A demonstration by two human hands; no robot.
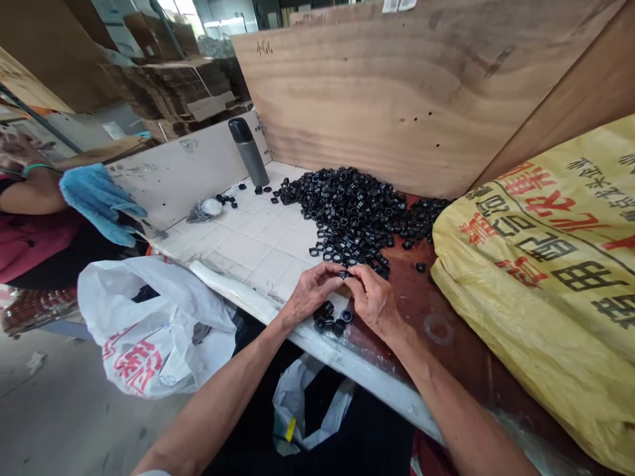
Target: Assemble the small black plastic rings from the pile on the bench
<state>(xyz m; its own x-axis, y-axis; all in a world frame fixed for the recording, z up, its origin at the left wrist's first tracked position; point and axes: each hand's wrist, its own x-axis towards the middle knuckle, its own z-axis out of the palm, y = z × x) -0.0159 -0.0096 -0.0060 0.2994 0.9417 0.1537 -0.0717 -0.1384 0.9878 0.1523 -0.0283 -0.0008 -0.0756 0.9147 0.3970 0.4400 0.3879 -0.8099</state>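
Observation:
My left hand (pixel 312 294) and my right hand (pixel 374 301) meet at the fingertips over the table's front edge. Between them they pinch a small black plastic ring (pixel 344 274). A large heap of similar black rings (pixel 347 211) lies just beyond my fingers, spreading across a white tiled surface (pixel 248 244) and a reddish-brown board (pixel 426 291). Several more rings (pixel 327 318) sit in a small group right below my hands. A lone ring (pixel 421 267) lies off to the right.
A plywood sheet (pixel 377 99) stands behind the heap, with a grey thermos flask (pixel 248 152) at back left. A yellow woven sack (pixel 540 277) bulges at right. A white plastic bag (pixel 153 327) hangs at the front edge. At left are a blue cloth (pixel 99 201) and a co-worker's arm (pixel 30 198).

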